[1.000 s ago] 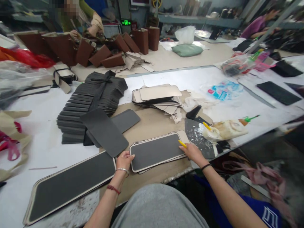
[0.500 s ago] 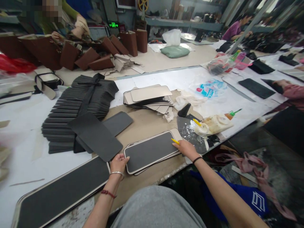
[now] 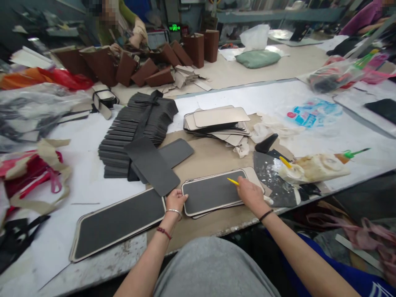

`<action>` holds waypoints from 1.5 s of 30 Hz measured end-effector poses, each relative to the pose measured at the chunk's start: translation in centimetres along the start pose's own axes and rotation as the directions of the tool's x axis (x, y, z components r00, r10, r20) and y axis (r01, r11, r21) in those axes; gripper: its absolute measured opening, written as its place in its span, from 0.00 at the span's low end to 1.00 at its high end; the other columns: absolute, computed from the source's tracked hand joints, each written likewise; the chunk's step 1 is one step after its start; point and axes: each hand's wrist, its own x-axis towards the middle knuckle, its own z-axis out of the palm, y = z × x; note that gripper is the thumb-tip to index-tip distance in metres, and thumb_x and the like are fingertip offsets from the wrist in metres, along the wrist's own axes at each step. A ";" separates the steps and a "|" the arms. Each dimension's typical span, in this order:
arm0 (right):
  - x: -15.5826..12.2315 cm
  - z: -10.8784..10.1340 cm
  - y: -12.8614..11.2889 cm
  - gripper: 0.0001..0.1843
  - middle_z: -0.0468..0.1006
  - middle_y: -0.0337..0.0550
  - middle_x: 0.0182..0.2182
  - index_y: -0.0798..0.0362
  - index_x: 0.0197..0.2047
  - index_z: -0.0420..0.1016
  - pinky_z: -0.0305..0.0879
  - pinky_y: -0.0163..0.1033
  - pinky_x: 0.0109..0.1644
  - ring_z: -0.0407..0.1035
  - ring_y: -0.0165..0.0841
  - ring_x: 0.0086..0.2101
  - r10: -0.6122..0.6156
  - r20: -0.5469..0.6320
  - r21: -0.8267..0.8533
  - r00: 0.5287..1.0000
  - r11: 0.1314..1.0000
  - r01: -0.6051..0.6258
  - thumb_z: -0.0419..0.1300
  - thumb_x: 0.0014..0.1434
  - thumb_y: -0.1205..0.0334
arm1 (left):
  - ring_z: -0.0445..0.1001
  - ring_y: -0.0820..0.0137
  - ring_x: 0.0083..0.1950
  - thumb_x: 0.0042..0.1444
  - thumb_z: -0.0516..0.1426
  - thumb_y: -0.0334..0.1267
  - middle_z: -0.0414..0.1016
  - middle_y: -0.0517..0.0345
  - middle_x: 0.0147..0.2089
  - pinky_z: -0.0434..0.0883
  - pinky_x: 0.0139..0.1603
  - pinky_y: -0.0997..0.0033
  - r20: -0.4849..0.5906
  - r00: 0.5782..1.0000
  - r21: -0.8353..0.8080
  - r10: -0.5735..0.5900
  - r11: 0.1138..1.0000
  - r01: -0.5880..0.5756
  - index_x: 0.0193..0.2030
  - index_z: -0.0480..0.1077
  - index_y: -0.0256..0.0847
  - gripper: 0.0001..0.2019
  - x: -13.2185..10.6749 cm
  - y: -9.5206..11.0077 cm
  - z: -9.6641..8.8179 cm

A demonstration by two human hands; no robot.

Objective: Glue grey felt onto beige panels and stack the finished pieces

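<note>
A dark grey panel with a pale border point(image 3: 213, 193) lies on a small pile of similar pieces in front of me. My left hand point(image 3: 175, 201) grips its left end, thumb on the top face and fingers curled. My right hand point(image 3: 251, 197) is closed around a yellow pointed stick point(image 3: 232, 181), whose tip is over the panel's right part. Most of the stick is hidden in the hand. Left of my left hand lies a longer bordered dark panel point(image 3: 120, 222). Loose dark grey pieces point(image 3: 153, 165) overlap just behind that hand.
Behind are a tied bundle of dark strips point(image 3: 136, 128) and a stack of beige pieces point(image 3: 221, 117). A glue-stained bottle point(image 3: 315, 168) lies on its side at right, beside a white-spotted dark sheet point(image 3: 272, 177). Brown box-like pieces point(image 3: 194, 49) stand farther back, near another person point(image 3: 136, 35).
The view has turned left, so things appear farther right. My right hand has brought the yellow stick leftward over the panel. My left hand stays at the panel's left end.
</note>
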 end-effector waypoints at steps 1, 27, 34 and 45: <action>0.1 0.3 -0.5 0.09 0.74 0.49 0.33 0.54 0.40 0.63 0.60 0.33 0.30 0.73 0.35 0.33 -0.023 -0.007 -0.009 1.000 1.000 0.023 0.45 0.62 0.61 | 0.66 0.76 0.20 0.26 0.62 0.33 0.66 0.65 0.16 0.64 0.25 0.76 -0.002 1.000 0.006 0.003 1.000 -0.003 0.20 0.63 0.38 0.12 0.1 -0.1 0.0; 0.9 0.6 -1.3 0.13 0.75 0.49 0.33 0.54 0.43 0.59 0.60 0.33 0.27 0.73 0.36 0.32 -0.084 0.115 0.025 0.990 0.996 0.082 0.44 0.62 0.54 | 0.61 0.72 0.18 0.45 0.48 0.49 0.57 0.65 0.14 0.58 0.21 0.73 0.049 0.997 0.332 0.058 0.940 -0.071 0.16 0.58 0.42 0.15 -3.8 -2.6 -1.6; 1.0 0.8 -1.1 0.13 0.75 0.48 0.32 0.53 0.43 0.59 0.60 0.33 0.27 0.73 0.37 0.32 -0.106 0.112 0.036 0.988 0.994 0.102 0.43 0.62 0.53 | 0.62 0.72 0.18 0.44 0.50 0.50 0.60 0.64 0.14 0.60 0.21 0.73 0.055 0.998 0.303 0.030 0.952 -0.045 0.19 0.62 0.41 0.15 -3.7 -2.5 -1.8; 1.1 1.0 -1.0 0.13 0.75 0.48 0.32 0.53 0.43 0.59 0.61 0.35 0.29 0.73 0.38 0.32 -0.114 0.128 0.054 0.985 0.993 0.108 0.43 0.62 0.53 | 0.60 0.72 0.13 0.51 0.46 0.51 0.59 0.63 0.13 0.56 0.14 0.73 0.000 1.000 0.311 -0.023 0.950 0.022 0.19 0.59 0.42 0.18 -1.9 -1.5 -0.4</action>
